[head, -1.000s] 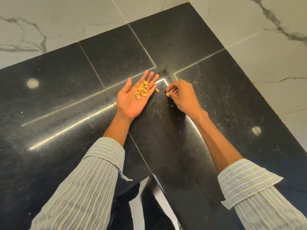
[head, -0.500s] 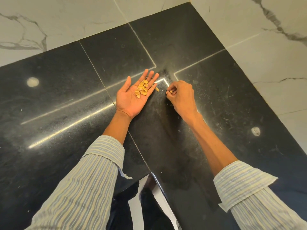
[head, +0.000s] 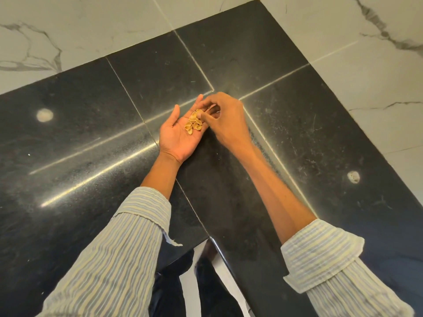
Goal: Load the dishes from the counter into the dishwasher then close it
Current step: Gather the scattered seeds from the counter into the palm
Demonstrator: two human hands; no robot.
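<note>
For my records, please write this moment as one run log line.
left hand: palm up, open, holds shells | right hand: fingertips over the shells, grip unclear | black counter: no dishes in view

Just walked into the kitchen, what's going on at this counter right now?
A person is gathering nut shells off the black counter. The left hand lies palm up, cupping a small pile, while the right hand reaches over it with fingertips at the pile. No dishes or dishwasher are in view.

Two hands, left hand and right hand; roughly seven nut shells; two striped sleeves.
</note>
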